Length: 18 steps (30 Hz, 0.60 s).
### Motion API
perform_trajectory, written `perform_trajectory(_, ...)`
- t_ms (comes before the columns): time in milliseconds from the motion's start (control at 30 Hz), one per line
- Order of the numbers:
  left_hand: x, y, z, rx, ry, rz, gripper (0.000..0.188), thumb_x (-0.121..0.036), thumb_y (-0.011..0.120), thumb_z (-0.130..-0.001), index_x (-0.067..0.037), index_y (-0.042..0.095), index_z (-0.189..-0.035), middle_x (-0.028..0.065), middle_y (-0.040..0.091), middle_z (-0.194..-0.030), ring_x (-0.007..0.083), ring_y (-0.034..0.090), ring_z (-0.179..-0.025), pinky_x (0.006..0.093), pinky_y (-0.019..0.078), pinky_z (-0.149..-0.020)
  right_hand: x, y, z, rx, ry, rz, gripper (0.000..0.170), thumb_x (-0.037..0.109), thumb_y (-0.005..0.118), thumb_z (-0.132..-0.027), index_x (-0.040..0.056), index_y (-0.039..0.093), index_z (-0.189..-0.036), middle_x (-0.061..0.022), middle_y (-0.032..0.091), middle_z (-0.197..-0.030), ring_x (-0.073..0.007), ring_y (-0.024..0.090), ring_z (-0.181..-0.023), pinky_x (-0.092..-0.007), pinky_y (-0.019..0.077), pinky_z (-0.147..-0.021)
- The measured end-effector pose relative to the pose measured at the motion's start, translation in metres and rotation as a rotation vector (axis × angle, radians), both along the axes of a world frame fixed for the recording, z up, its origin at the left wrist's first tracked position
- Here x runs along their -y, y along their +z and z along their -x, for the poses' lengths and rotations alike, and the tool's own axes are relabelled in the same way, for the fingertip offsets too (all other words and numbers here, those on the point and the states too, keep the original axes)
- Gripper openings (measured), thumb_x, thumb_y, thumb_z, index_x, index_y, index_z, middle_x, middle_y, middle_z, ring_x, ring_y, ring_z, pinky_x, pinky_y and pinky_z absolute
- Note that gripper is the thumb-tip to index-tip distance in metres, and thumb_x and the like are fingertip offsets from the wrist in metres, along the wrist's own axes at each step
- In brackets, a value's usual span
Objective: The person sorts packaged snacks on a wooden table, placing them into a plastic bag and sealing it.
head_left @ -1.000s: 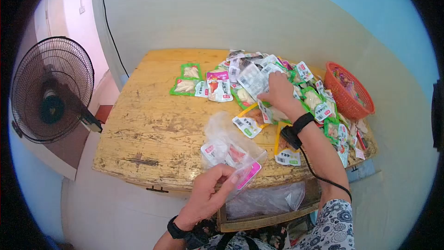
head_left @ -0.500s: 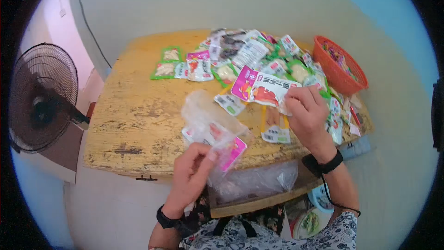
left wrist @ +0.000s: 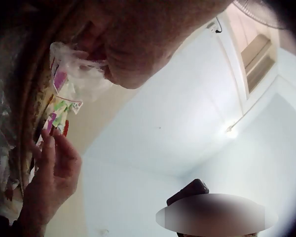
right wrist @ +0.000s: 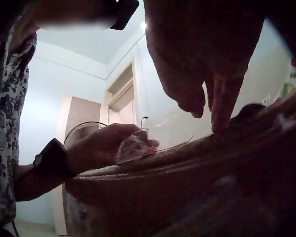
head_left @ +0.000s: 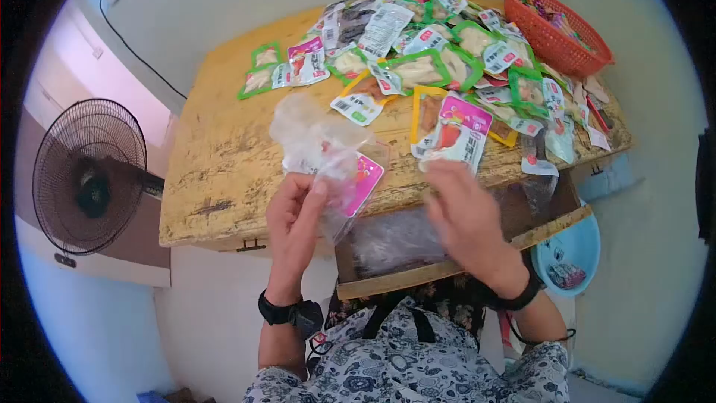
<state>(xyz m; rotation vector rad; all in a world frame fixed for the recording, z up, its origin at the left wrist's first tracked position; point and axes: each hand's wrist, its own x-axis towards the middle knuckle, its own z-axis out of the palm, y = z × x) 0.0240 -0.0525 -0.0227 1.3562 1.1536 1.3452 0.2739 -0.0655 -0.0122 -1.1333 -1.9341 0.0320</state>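
My left hand pinches the edge of a clear plastic bag lying at the table's front. Inside the bag is a pink-and-white food packet. Another pink-and-white packet lies partly over a yellow-edged packet, right of the bag. At its lower edge is my right hand, blurred, above the open drawer. In the right wrist view the fingers of that hand point downward, thumb apart, with nothing seen between them. The left wrist view shows the bag bunched at my left fingers.
Many green-edged packets are heaped at the back right, beside a red basket. The open drawer under the table edge contains clear plastic bags. A fan stands left; a blue basin sits below right.
My right hand lifted a pink-and-white packet from the pile and brought it nearer; it now lies over the yellow-edged packet. My left hand keeps its grip on the bag. The head view tilted downward.
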Motion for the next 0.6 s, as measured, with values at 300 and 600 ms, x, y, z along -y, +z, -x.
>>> perform_trajectory(300,0.000,0.002,-0.001,-0.020,0.033,0.004,0.014,-0.015,0.059,-0.103,-0.002,0.062,-0.098,0.0033,0.069,-0.094,0.0073,0.061,-0.087,0.0246,0.0484,-0.081,-0.028,0.048,-0.055,0.242,-0.094,0.011,0.032,0.016,0.070,-0.087,0.0065,0.062,-0.116,-0.0156,0.064,-0.114,-0.0352,0.062,-0.109,-0.0433,0.0533,-0.085)
perform_trajectory(600,0.006,0.001,0.002,0.012,-0.022,-0.034,0.013,-0.014,0.058,-0.103,-0.002,0.063,-0.101,0.0048,0.070,-0.097,0.0083,0.062,-0.088,0.0255,0.0491,-0.082,-0.109,0.051,-0.091,0.332,-0.078,0.436,0.069,0.041,0.083,-0.074,0.0128,0.060,-0.132,-0.0138,0.069,-0.110,-0.0314,0.065,-0.105,-0.0443,0.0512,-0.089)
